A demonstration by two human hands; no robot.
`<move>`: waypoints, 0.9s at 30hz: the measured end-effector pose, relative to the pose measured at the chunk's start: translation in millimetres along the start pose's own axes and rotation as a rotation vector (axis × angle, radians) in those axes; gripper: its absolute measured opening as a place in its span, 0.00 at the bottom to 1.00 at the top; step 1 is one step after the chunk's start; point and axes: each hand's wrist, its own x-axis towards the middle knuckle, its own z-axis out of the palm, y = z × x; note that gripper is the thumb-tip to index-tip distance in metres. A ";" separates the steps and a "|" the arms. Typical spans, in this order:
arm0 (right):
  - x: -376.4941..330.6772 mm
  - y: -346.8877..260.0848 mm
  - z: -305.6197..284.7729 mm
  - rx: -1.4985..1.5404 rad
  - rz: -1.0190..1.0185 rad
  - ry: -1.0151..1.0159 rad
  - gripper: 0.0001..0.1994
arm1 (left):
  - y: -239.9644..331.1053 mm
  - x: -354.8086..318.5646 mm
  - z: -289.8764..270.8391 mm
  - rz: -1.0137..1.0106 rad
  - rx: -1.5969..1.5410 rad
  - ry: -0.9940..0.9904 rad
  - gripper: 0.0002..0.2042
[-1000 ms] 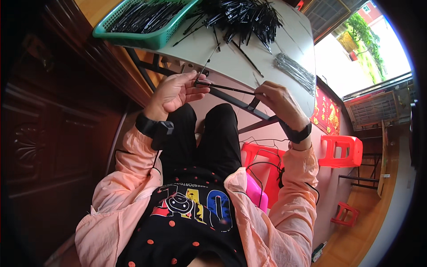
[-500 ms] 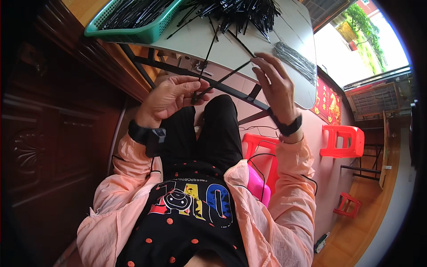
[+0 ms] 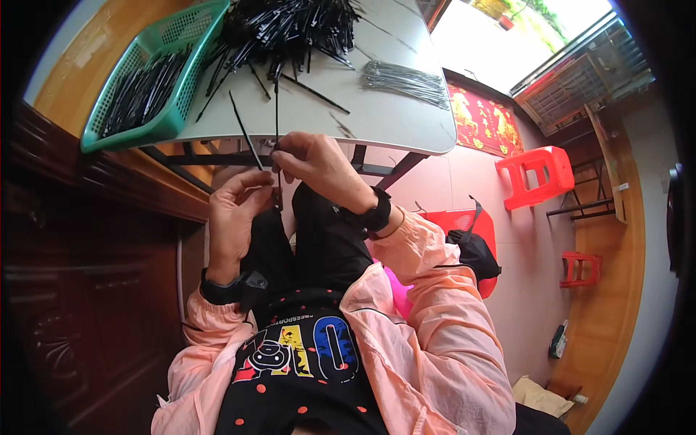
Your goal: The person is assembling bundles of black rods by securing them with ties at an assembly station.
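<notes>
Just beyond my knees, both hands meet over the near table edge. My left hand (image 3: 235,210) is closed, fingertips pinching the lower end of a thin black strip (image 3: 245,129) that slants up and leftward. Right beside it, my right hand (image 3: 322,168) is also closed, pinching a second thin black strip (image 3: 277,109) that stands nearly upright. Its lower end hangs down past the left fingertips. Whether the two strips are joined there I cannot tell. A large heap of black strips (image 3: 290,32) lies on the white table (image 3: 391,130) past my hands.
At the table's left, a green plastic basket (image 3: 185,109) holds many black strips (image 3: 145,94). A bundle of thin silvery wires (image 3: 406,83) lies on the right side. Red stools (image 3: 536,177) stand on the floor to the right, a black bag (image 3: 475,250) on one. Dark carved wood panelling (image 3: 80,290) is at left.
My right hand has come left and down to meet my left hand. The black piece that stretched bent between the hands now shows as strips close together. My view has turned, bringing more basket into sight.
</notes>
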 end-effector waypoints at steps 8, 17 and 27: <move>21.0 8.8 -36.6 -0.481 -0.119 -0.019 0.09 | -8.1 3.7 -2.9 -0.280 -0.435 -0.057 0.12; 76.6 56.9 -182.3 -1.120 -0.203 0.220 0.07 | -10.9 -1.9 -3.6 -0.343 -0.510 -0.141 0.12; 79.3 71.4 -188.0 -1.135 -0.189 0.110 0.04 | -8.8 -1.6 -11.7 -0.336 -0.483 -0.106 0.11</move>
